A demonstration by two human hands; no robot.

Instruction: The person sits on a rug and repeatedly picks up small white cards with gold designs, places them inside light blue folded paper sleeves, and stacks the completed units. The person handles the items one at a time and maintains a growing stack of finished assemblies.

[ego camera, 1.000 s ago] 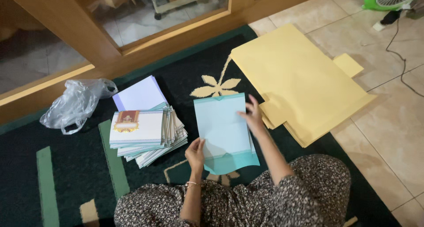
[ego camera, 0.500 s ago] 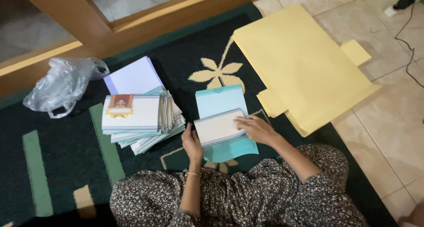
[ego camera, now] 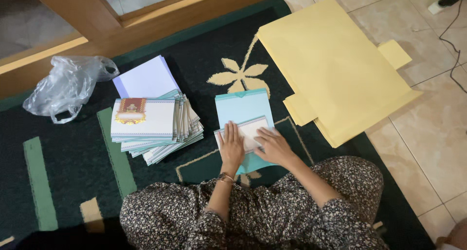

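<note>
Both hands have come together since the earlier frames: the left hand (ego camera: 231, 144) now lies flat, fingers spread, on the folded white card (ego camera: 247, 131), and the right hand (ego camera: 273, 146) presses its lower right edge, palm down, gripping nothing. That card rests across the light blue sheet (ego camera: 242, 106), so a crease seems to be getting pressed. Left of the blue sheet sits a fanned stack of cards (ego camera: 154, 126); farther left, a plastic bag (ego camera: 65, 87). Right of it lie yellow paper sheets (ego camera: 335, 70). Nothing blocks the hands.
</note>
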